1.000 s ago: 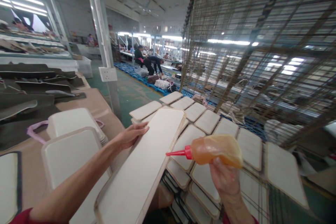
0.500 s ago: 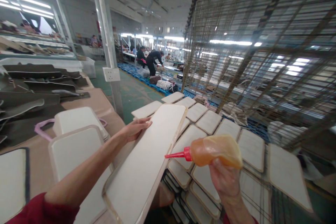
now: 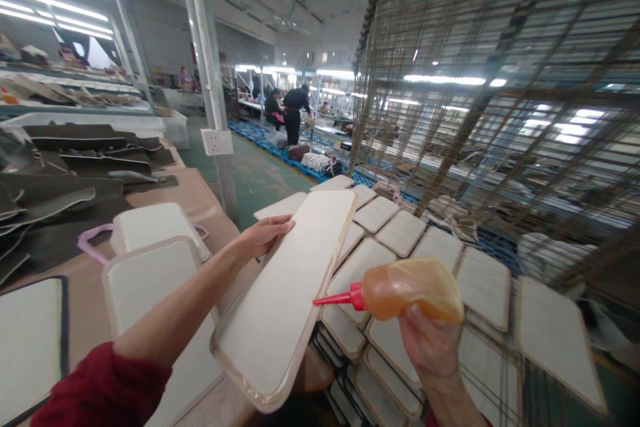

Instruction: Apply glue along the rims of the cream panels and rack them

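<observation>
My left hand (image 3: 267,232) grips the left edge of a long white panel (image 3: 290,293) with a tan rim and holds it up, tilted, in front of me. My right hand (image 3: 431,345) is wrapped round an amber squeeze bottle (image 3: 410,289) lying sideways. The bottle's red nozzle (image 3: 336,297) points left, at the panel's right edge. Beneath them, rows of similar white panels (image 3: 400,232) lie on a wire rack.
A tall wire drying rack (image 3: 500,80) fills the right side. On the brown table (image 3: 180,195) at left lie white panels (image 3: 150,273) and dark cut pieces (image 3: 75,167). A steel post with a socket (image 3: 216,141) stands behind. Two people (image 3: 286,113) work far off.
My left hand has lifted the panel up and away from me, so its near end has risen into view. The bottle has hardly moved. The view has shifted slightly.
</observation>
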Action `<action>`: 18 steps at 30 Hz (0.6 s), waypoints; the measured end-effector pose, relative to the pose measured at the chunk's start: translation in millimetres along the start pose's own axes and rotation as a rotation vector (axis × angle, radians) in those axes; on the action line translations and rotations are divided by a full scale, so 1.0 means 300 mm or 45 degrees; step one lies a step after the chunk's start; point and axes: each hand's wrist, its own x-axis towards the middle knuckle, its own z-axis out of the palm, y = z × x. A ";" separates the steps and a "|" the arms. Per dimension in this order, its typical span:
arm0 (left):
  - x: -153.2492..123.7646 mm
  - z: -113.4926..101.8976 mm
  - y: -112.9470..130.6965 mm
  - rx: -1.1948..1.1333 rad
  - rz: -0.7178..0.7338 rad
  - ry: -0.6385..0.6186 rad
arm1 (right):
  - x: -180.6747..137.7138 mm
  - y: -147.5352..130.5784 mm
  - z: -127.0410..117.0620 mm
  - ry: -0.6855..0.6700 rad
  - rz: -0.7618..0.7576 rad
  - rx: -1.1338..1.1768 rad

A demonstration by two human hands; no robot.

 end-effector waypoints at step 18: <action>0.053 0.008 0.038 0.008 0.021 0.120 | 0.002 0.016 -0.025 0.027 0.071 0.029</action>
